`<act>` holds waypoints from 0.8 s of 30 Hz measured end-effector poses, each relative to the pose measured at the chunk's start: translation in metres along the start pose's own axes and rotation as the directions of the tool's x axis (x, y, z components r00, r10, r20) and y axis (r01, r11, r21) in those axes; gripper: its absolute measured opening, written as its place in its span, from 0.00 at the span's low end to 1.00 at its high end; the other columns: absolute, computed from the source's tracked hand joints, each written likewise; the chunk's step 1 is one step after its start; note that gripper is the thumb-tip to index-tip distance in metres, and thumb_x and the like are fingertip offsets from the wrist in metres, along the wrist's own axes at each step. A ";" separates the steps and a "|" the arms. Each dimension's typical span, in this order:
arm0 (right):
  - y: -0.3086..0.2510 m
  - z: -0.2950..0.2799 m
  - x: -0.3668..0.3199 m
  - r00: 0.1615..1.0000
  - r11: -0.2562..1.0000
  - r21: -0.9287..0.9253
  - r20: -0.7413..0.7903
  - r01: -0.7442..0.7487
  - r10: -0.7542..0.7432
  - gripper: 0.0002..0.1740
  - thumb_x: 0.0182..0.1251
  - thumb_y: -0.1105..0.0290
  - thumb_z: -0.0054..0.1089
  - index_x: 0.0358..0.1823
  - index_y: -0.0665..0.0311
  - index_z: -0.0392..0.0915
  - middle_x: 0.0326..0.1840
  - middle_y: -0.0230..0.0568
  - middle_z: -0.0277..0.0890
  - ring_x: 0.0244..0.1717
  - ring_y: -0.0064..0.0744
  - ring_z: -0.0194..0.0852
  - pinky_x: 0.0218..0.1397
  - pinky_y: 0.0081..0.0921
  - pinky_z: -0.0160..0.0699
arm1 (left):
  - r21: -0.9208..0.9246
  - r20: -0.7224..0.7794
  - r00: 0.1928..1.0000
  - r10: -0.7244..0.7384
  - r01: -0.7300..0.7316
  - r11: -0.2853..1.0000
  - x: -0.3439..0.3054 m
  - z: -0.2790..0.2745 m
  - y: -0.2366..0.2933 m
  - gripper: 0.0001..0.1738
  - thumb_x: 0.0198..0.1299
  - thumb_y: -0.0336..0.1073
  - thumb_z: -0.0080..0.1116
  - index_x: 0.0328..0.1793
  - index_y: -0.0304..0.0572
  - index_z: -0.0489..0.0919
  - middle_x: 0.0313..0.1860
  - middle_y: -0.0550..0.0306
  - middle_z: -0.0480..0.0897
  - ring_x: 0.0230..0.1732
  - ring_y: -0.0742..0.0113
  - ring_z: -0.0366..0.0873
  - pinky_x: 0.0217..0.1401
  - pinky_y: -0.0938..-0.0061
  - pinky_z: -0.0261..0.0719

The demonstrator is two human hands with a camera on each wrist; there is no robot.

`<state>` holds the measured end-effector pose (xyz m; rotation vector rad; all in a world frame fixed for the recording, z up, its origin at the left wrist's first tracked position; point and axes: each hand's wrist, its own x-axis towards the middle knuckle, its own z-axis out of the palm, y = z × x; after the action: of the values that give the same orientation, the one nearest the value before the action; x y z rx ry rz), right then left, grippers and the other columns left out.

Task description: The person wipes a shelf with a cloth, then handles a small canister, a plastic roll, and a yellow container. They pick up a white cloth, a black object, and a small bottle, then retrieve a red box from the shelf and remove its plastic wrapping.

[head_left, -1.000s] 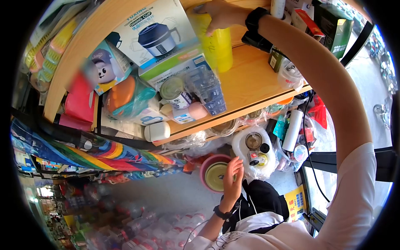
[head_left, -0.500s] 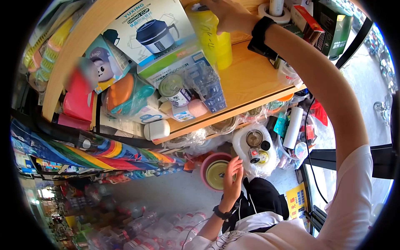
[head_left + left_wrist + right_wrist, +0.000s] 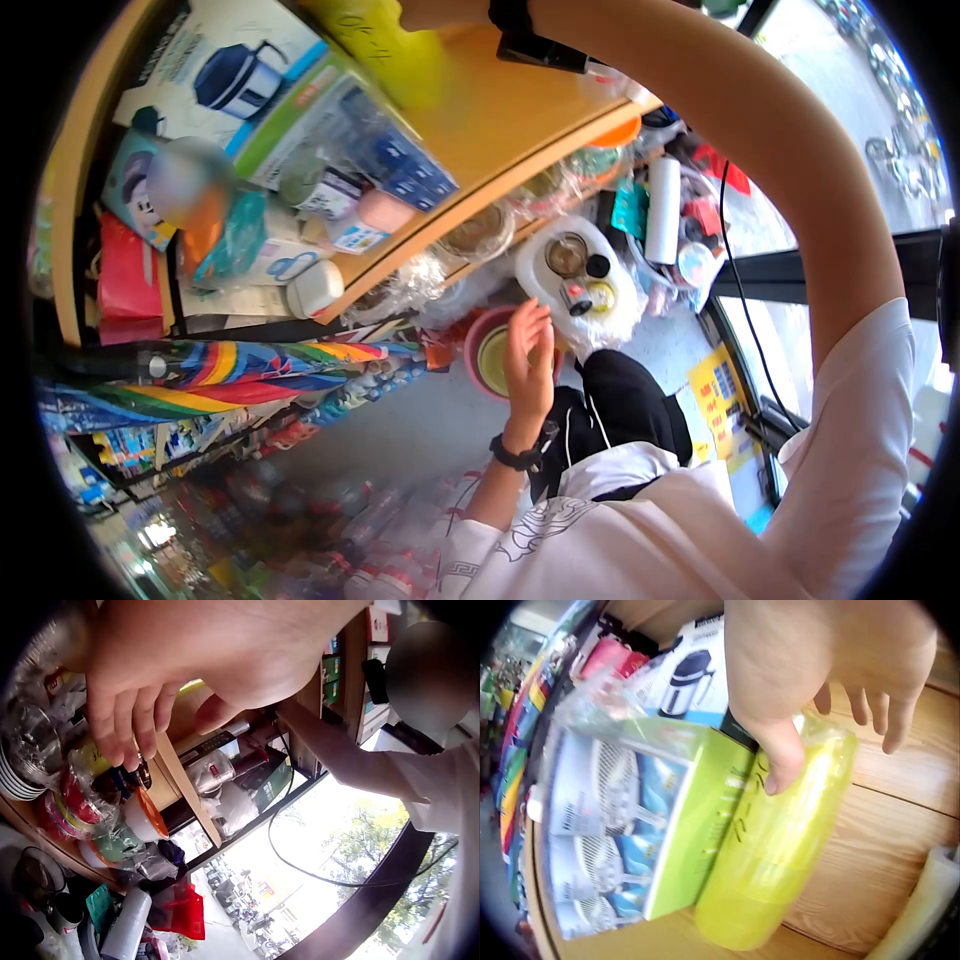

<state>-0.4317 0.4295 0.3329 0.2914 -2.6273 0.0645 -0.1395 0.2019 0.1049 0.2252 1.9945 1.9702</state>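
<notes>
At the top edge of the head view, my right hand [image 3: 440, 12] is partly cut off beside a yellow plastic-wrapped package [image 3: 385, 50]. The right wrist view shows my right hand [image 3: 832, 660] gripping the upper end of this package [image 3: 769, 847], thumb on its marked front and fingers around its far side. The package leans against a green and white cooker box [image 3: 697, 817]. My left hand [image 3: 530, 365] is raised in front of my body with relaxed fingers and holds nothing; in the left wrist view the hand [image 3: 217, 652] hangs over the scene, touching nothing visible.
A dining cup box [image 3: 220, 70], cooker box [image 3: 300, 120] and pink-topped container [image 3: 380, 212] crowd the wooden shelf [image 3: 500, 110]. Below are a white plastic-wrapped container [image 3: 540, 262] and a pink basin [image 3: 478, 345]. Folded umbrellas [image 3: 230, 370] line the left; a black cable [image 3: 735, 270] hangs right.
The head view has shifted, so the shelf and its goods appear farther left and higher. My right hand still holds the yellow package; my left hand stays relaxed and empty.
</notes>
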 end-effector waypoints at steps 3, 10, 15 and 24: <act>-0.006 -0.039 -0.060 0.988 0.988 0.137 0.143 -0.074 0.054 0.34 0.55 0.70 0.67 0.66 0.71 0.72 0.62 0.65 0.74 0.71 0.57 0.71 0.56 0.48 0.85 | -0.004 0.031 0.999 -0.027 0.028 1.000 -0.002 0.000 -0.013 0.23 0.78 0.34 0.55 0.74 0.32 0.72 0.64 0.44 0.81 0.64 0.59 0.80 0.70 0.65 0.76; -0.015 -0.040 -0.345 0.792 0.496 0.640 0.327 -0.586 0.515 0.14 0.68 0.68 0.70 0.52 0.64 0.85 0.47 0.41 0.88 0.49 0.36 0.87 0.55 0.33 0.83 | 0.194 0.032 0.991 -0.129 0.120 0.974 0.012 0.006 -0.103 0.24 0.75 0.37 0.58 0.74 0.36 0.72 0.68 0.45 0.79 0.67 0.55 0.77 0.68 0.62 0.76; -0.033 0.106 -0.694 0.154 0.123 0.094 0.553 -0.988 0.819 0.17 0.62 0.67 0.69 0.50 0.67 0.84 0.43 0.49 0.89 0.47 0.46 0.89 0.52 0.37 0.86 | 0.452 -0.013 0.987 -0.157 0.146 0.880 0.038 0.036 -0.160 0.27 0.69 0.40 0.66 0.71 0.40 0.76 0.68 0.47 0.78 0.65 0.53 0.76 0.64 0.61 0.78; -0.169 0.125 -0.810 -0.137 -0.153 -0.043 0.725 -0.987 0.675 0.13 0.61 0.65 0.69 0.45 0.62 0.87 0.38 0.47 0.89 0.43 0.45 0.89 0.50 0.38 0.85 | 0.638 0.149 0.989 0.018 -0.110 0.762 0.034 0.075 -0.236 0.35 0.58 0.40 0.75 0.68 0.37 0.72 0.62 0.39 0.77 0.66 0.38 0.72 0.70 0.48 0.70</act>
<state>0.2399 0.4100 -0.1665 -1.8887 -2.4781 1.5277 -0.1184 0.2760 -0.1328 0.5760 2.5240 1.1706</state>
